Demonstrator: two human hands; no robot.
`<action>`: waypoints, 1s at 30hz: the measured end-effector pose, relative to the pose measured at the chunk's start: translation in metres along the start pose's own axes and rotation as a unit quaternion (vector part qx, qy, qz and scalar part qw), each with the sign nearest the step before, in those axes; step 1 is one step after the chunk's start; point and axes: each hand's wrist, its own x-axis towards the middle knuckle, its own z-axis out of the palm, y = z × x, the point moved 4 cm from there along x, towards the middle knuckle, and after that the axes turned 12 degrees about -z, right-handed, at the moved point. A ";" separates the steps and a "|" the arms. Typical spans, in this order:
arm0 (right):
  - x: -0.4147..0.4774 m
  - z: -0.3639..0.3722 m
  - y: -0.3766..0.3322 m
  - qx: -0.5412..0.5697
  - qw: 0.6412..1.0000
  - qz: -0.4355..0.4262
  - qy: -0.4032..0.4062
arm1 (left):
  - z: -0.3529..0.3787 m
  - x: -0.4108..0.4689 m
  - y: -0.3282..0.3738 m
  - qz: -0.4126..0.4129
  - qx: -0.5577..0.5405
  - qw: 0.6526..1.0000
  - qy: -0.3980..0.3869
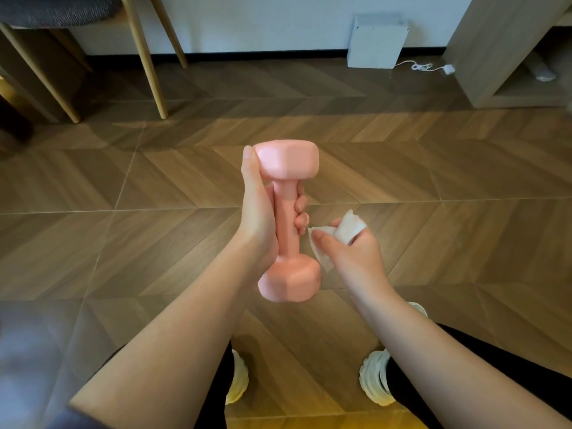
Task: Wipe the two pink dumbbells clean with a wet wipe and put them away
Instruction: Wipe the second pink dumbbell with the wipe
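Dumbbell (286, 218): pink, one only in view, held above the floor (123, 181), long axis running 12 to 6, both heads bare. Left hand (258, 218): fingers curled round the handle from 9 o'clock, thumb against the 12 o'clock head. Right hand (353, 252): pinches a crumpled wipe (346, 227) just beside the handle at 4 o'clock, nearer the 6 o'clock head, judged the readier surface to wipe

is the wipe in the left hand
No, the right hand pinches the wipe, while the left hand grips the dumbbell by its handle.
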 end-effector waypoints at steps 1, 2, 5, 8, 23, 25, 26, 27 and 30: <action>0.001 -0.002 -0.002 -0.006 1.000 -0.009 0.012 | 0.001 0.001 -0.001 -0.002 0.001 1.000 -0.003; 0.002 -0.004 -0.003 -0.012 1.000 -0.016 0.021 | 0.001 0.001 -0.001 -0.004 0.004 1.000 -0.005; 0.004 -0.006 -0.005 -0.006 0.999 -0.028 0.029 | 0.003 0.002 -0.004 -0.012 0.004 1.000 -0.013; -0.001 0.001 -0.005 0.042 0.999 -0.020 -0.014 | 0.005 0.003 -0.006 -0.019 -0.017 0.999 -0.024; -0.004 0.000 0.003 0.028 0.989 0.060 -0.134 | -0.010 0.001 0.002 -0.021 -0.058 0.998 -0.007; -0.002 -0.005 -0.003 -0.042 0.992 0.008 -0.115 | -0.009 0.001 0.004 -0.018 -0.073 0.997 -0.013; -0.001 -0.005 -0.005 -0.058 0.992 -0.018 -0.109 | -0.008 0.001 0.004 -0.018 -0.077 0.997 -0.015; -0.001 -0.005 -0.008 -0.066 0.992 -0.039 -0.104 | -0.008 0.001 0.003 -0.018 -0.076 0.997 -0.016; -0.006 0.000 -0.013 -0.045 0.991 -0.062 -0.109 | -0.008 0.002 0.002 -0.019 -0.064 0.998 -0.014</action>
